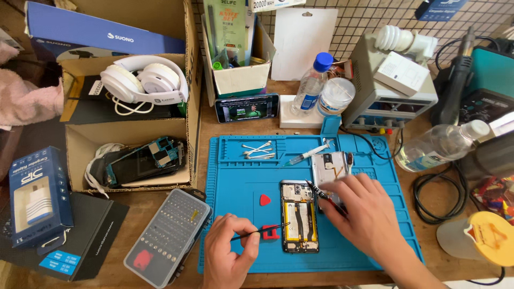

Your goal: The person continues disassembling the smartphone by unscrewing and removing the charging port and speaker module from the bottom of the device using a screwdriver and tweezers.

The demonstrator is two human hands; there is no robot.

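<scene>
Low centre of the frame, on one blue silicone mat (241,176), lies one opened black smartphone (300,217). The left hand (227,257) pinches thin black tweezers (262,232); the right hand (364,214) pinches a red-tipped screwdriver (321,194).

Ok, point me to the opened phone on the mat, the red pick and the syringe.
opened phone (300,222), head view, on the battery in its middle.
red pick (265,200), head view, centre of the triangle.
syringe (308,155), head view, midway along the barrel.
</scene>
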